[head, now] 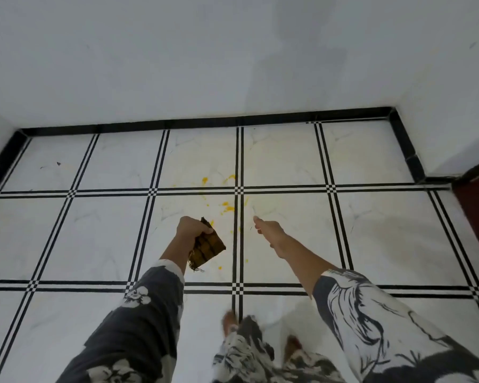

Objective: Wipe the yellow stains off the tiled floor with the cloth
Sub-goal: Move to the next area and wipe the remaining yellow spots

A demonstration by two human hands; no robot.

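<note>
Hands: left hand (193,230) grips the brown cloth (209,248) above the tiled floor (385,230); right hand (270,233) reaches forward, finger curl unclear. Yellow stains (228,208) lie just beyond.

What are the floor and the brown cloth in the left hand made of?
The floor: probably glazed ceramic tile in a marble look; faint grey veins, soft sheen. The cloth, gripped by the left hand: woven fabric, matte; frayed threads hang from its lower edge.
</note>
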